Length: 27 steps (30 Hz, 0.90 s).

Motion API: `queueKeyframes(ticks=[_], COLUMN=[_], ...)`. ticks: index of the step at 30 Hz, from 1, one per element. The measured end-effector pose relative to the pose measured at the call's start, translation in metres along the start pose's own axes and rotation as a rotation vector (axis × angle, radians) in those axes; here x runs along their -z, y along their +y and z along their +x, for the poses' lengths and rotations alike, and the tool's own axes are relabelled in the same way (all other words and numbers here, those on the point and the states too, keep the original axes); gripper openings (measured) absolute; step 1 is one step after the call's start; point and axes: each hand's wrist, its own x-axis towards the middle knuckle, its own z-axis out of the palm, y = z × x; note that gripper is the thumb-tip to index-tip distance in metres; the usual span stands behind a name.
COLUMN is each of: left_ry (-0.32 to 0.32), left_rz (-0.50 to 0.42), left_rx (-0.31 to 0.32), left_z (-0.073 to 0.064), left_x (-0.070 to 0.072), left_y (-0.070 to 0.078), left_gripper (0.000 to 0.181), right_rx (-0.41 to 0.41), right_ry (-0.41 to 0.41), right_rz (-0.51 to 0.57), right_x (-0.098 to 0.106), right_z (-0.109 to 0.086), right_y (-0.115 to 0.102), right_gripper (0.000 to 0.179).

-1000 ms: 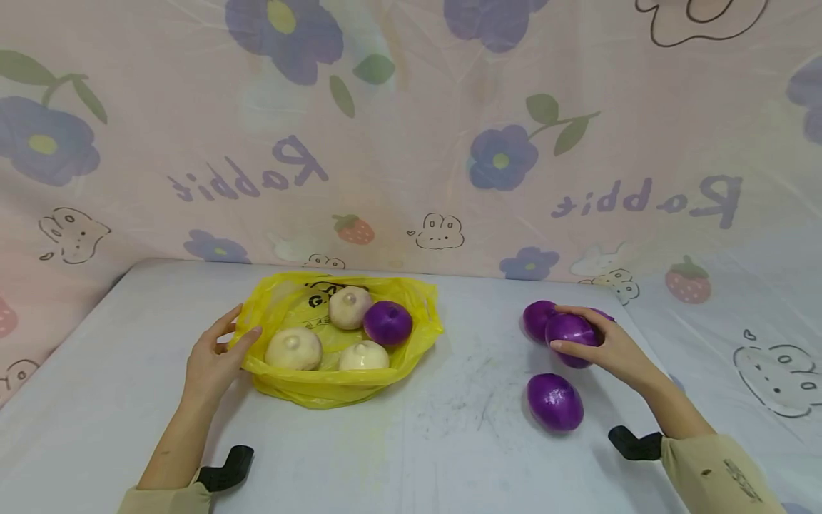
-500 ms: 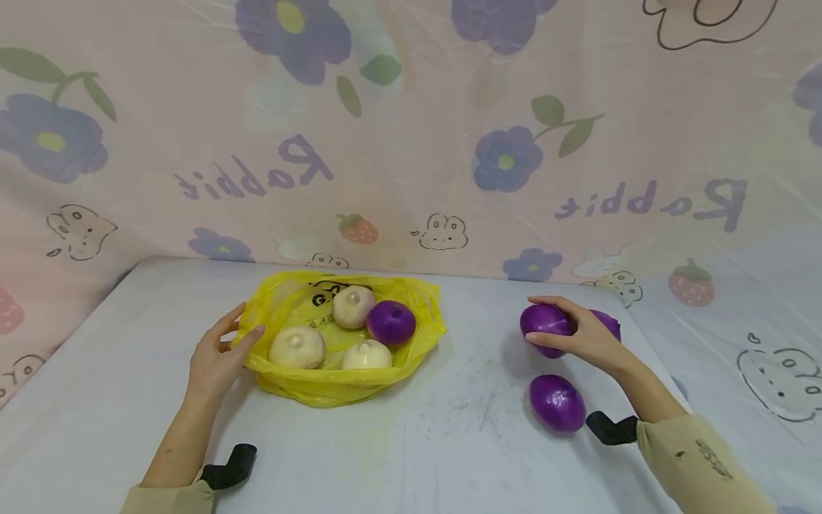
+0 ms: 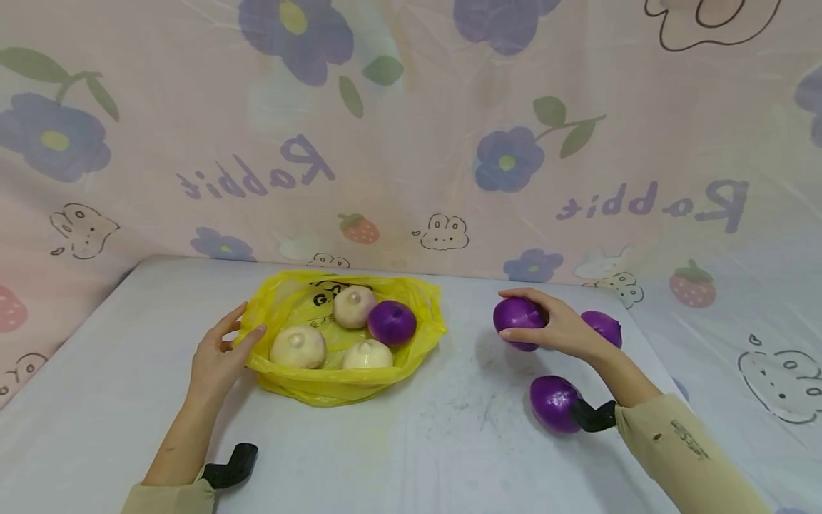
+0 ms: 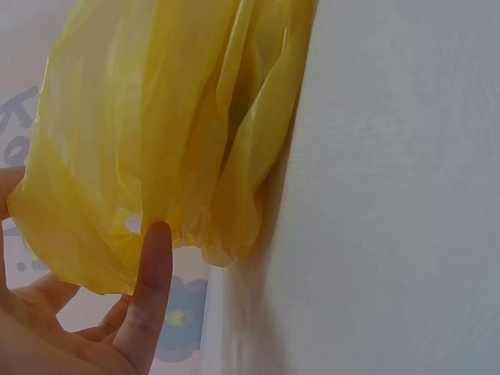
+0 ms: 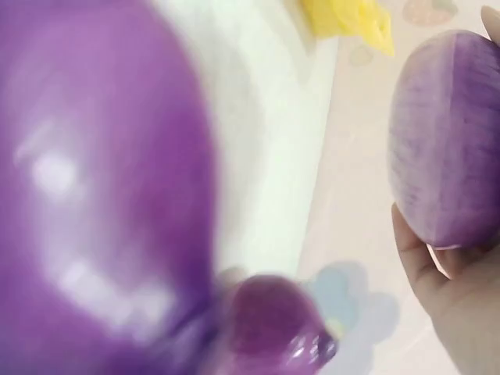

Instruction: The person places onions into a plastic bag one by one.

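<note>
A yellow plastic bag (image 3: 321, 389) lies with its mouth spread wide, and my left hand (image 3: 218, 357) pinches its left rim. In the left wrist view the thumb lies in front of the film and other fingers show behind it. Inside the bag are a red onion (image 3: 392, 322) and several pale onions (image 3: 297, 347). My right hand (image 3: 561, 327) grips another red onion (image 3: 519, 323) between thumb and fingers, right of the bag. Its palm side is hidden in the head view; the right wrist view shows the held onion (image 5: 445, 141) at the right edge.
One loose red onion (image 3: 554, 403) is on the white table (image 3: 443, 442) near my right wrist, partly covered by a black wrist mount (image 3: 594, 415). A further red onion (image 3: 604, 327) sits behind the right forearm. A printed cloth (image 3: 398, 143) hangs along the back.
My right hand has carried its red onion leftward, away from the loose ones and closer to the bag. The left hand keeps its hold on the rim; the head view has shifted slightly.
</note>
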Motion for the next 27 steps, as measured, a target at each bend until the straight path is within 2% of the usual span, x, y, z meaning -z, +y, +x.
queueKeyframes(ticks=[6, 18, 27], left_ry=[0.001, 0.009, 0.005], left_rz=[-0.002, -0.007, 0.000], left_rx=[-0.003, 0.006, 0.014], left_z=[0.000, 0.000, 0.000], left_x=[0.000, -0.001, 0.000], left_y=[0.000, 0.000, 0.001], left_gripper=[0.064, 0.064, 0.065], right_rx=[0.047, 0.083, 0.155], right_ry=[-0.024, -0.089, -0.087], right_rz=[-0.007, 0.108, 0.087], right_x=[-0.007, -0.021, -0.035], right_z=[0.012, 0.030, 0.043], right_y=[-0.015, -0.037, -0.047], right_gripper=[0.062, 0.063, 0.064])
